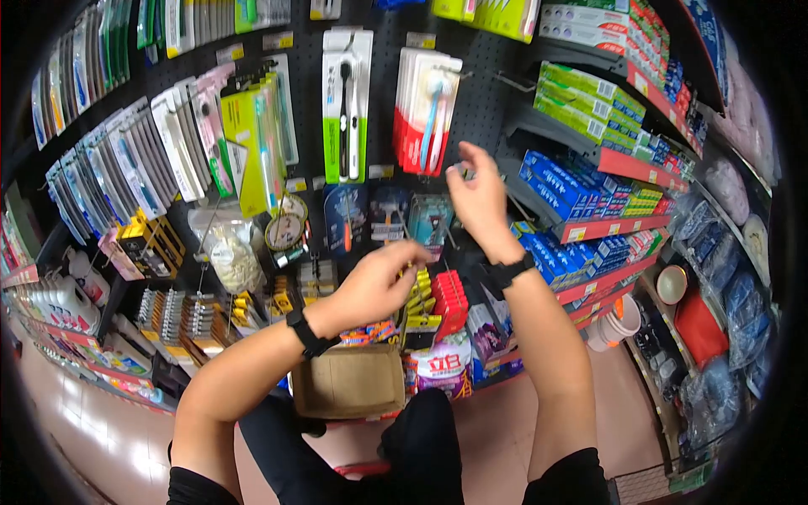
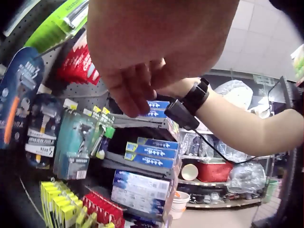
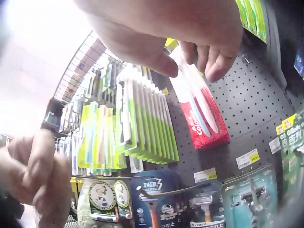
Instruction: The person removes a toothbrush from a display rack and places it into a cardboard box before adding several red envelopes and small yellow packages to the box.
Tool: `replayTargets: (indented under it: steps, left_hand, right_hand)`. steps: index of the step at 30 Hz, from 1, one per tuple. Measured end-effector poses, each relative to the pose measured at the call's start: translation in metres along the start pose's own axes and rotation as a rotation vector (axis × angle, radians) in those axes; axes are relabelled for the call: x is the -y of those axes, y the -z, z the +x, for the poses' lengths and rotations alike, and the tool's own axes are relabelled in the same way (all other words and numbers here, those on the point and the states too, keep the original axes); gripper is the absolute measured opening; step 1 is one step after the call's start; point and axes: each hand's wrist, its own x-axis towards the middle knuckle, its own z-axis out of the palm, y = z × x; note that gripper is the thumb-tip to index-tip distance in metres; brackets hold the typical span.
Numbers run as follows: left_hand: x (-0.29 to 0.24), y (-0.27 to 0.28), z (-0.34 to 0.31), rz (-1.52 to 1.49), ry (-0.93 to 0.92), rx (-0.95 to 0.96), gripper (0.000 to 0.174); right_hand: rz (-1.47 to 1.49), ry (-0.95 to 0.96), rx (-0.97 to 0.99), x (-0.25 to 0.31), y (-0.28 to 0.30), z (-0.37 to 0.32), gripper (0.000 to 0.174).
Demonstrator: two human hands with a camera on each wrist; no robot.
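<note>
My right hand [image 1: 481, 202] is raised just right of a row of red-and-white toothbrush packs [image 1: 421, 114] hanging on the pegboard. Its thumb and fingers curve loosely, with nothing visible between them. In the right wrist view, that hand's fingertips overlap the top of the toothbrush packs [image 3: 202, 104]. Lower down and to the left, my left hand [image 1: 383, 282] hovers in front of the razor packs [image 1: 345, 219]. Its fingers hang relaxed around nothing. Green-and-white toothbrush packs [image 1: 347, 109] hang left of the red ones.
Shelves of blue toothpaste boxes [image 1: 555, 185] jut out at the right. An open cardboard box [image 1: 349, 383] sits low in front, beside a purple-and-white detergent bag [image 1: 444, 366]. Bare metal hooks [image 1: 513, 82] stick out right of the packs. A white bucket [image 1: 619, 320] stands lower right.
</note>
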Motion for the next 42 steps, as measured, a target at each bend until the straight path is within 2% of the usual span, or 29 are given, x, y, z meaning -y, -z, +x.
replayTargets:
  steps: [1,2,4,6,8,10,12,14,15,17,18,20,21,23,24,26,27,29,31,33,34,35,36,37,38,39,42]
  left_hand:
    - [0.002,-0.007,-0.019,0.023,-0.009,0.042,0.017]
    - [0.003,-0.008,-0.038,0.022,0.042,0.180,0.015]
    - [0.020,-0.024,-0.079,0.033,0.062,0.327,0.016]
    - [0.022,-0.031,-0.111,0.039,0.325,0.552,0.019]
    - [0.076,-0.068,-0.171,-0.011,0.337,0.538,0.021]
    - [0.089,-0.080,-0.196,-0.052,0.407,0.564,0.022]
    - [0.105,-0.095,-0.220,-0.094,0.480,0.588,0.024]
    - [0.124,-0.110,-0.244,-0.087,0.546,0.650,0.028]
    - [0.128,-0.114,-0.253,-0.105,0.557,0.647,0.028]
    - [0.136,-0.122,-0.269,0.002,0.647,0.759,0.030]
    - [0.141,-0.126,-0.280,-0.016,0.652,0.763,0.030]
    - [0.150,-0.136,-0.300,0.036,0.740,0.884,0.028]
    - [0.150,-0.136,-0.299,0.017,0.741,0.887,0.028]
    - [0.145,-0.131,-0.291,0.312,0.703,1.127,0.027]
    - [0.147,-0.134,-0.294,0.298,0.701,1.129,0.027]
    - [0.153,-0.140,-0.297,0.305,0.676,0.861,0.027]
    - [0.151,-0.139,-0.294,0.296,0.669,0.865,0.027]
    - [0.147,-0.135,-0.286,0.297,0.602,0.862,0.027]
    - [0.139,-0.129,-0.278,0.276,0.623,0.893,0.027]
    - [0.141,-0.132,-0.281,0.263,0.650,0.927,0.027]
    - [0.145,-0.136,-0.287,0.271,0.636,0.916,0.027]
    - [0.148,-0.139,-0.293,0.279,0.623,0.904,0.028]
    - [0.148,-0.139,-0.294,0.279,0.626,0.908,0.028]
    - [0.149,-0.138,-0.293,0.288,0.617,0.917,0.027]
    - [0.149,-0.138,-0.292,0.298,0.608,0.923,0.027]
    - [0.149,-0.139,-0.290,0.299,0.611,0.923,0.027]
    - [0.148,-0.138,-0.282,0.305,0.614,0.968,0.027]
  right_hand:
    - [0.053,0.035,-0.011,0.008,0.011,-0.010,0.037]
    - [0.105,0.073,-0.024,0.010,0.019,-0.021,0.034]
    - [0.238,0.060,-0.010,0.017,0.035,-0.054,0.025]
    - [0.317,-0.053,0.044,0.014,0.047,-0.099,0.018]
    - [0.234,-0.133,0.167,-0.001,0.053,-0.153,0.011]
    - [0.195,-0.366,0.362,-0.018,0.055,-0.209,0.008]
    - [0.234,-0.494,0.405,-0.048,0.047,-0.276,0.007]
    - [0.183,-0.712,0.481,-0.061,0.047,-0.334,0.007]
    - [0.175,-0.722,0.497,-0.054,0.046,-0.352,0.007]
    - [0.285,-1.024,0.448,-0.040,0.041,-0.382,0.014]
    - [0.273,-1.036,0.454,-0.039,0.041,-0.395,0.014]
    - [0.132,-1.076,0.614,-0.043,0.040,-0.420,0.025]
    - [0.121,-1.092,0.618,-0.047,0.036,-0.432,0.036]
    - [0.119,-1.138,0.653,-0.042,0.031,-0.432,0.039]
    - [0.132,-1.168,0.677,-0.042,0.028,-0.428,0.042]
    - [0.115,-1.138,0.721,-0.052,0.020,-0.429,0.045]
    - [0.110,-1.104,0.765,-0.056,0.015,-0.428,0.049]
    - [0.065,-1.117,0.739,-0.065,0.006,-0.425,0.051]
    - [0.022,-1.135,0.715,-0.080,0.001,-0.422,0.053]
    - [0.016,-1.088,0.515,-0.106,-0.007,-0.422,0.054]
    - [-0.005,-1.019,0.488,-0.120,-0.007,-0.414,0.052]
    - [-0.041,-1.050,0.476,-0.134,-0.004,-0.403,0.051]
    - [0.161,-1.258,0.277,-0.148,-0.005,-0.394,0.046]
    - [0.190,-1.247,0.197,-0.148,-0.007,-0.375,0.046]
    - [0.128,-1.265,0.209,-0.152,-0.006,-0.354,0.046]
    - [0.152,-1.379,0.222,-0.160,-0.002,-0.338,0.047]
    - [0.077,-1.118,0.223,-0.194,-0.001,-0.321,0.041]
